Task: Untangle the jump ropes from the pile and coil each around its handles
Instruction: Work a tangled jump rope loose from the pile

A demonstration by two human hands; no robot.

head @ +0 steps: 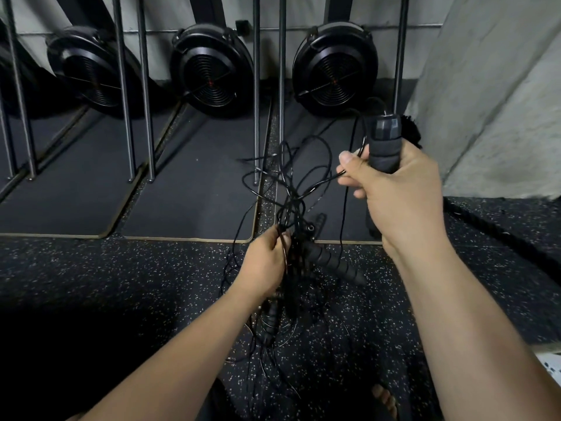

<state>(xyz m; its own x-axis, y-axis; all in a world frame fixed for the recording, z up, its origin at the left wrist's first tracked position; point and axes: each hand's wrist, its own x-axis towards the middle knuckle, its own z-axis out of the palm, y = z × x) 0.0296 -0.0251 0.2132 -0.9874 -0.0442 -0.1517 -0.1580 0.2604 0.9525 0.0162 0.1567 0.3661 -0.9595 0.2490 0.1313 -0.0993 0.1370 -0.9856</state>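
A: Where are the ropes?

B: In one tangle [288, 192], held up over the floor [121, 284]. The left hand [267, 259] grips its lower knot, fingers curled round several strands. Just right of that grip a ribbed handle [334, 264] dangles from the tangle, and a low handle [271, 319] hangs beneath it.

A: And the right hand?

B: The right hand [397, 196], up and right of the tangle, is wrapped round a foam handle [383, 147] held upright. Its thumb and forefinger pinch a cord [324, 180] that runs back into the tangle.

A: How should the freeing go?

B: I'd follow that one cord from the foam handle down into the tangle, with the left hand easing loops open rather than squeezing them. A hard pull would likely tighten the knots. Find the twin handle before any coiling.

A: Anything in the way?

B: Behind the tangle stand three fans [212, 74] and steel posts [256, 86]; a loose loop could catch on a post. Right of the tangle are a concrete pillar [485, 86] and a thick rope [485, 229] on the floor. Bare toes [385, 399] show below the tangle, to its right.
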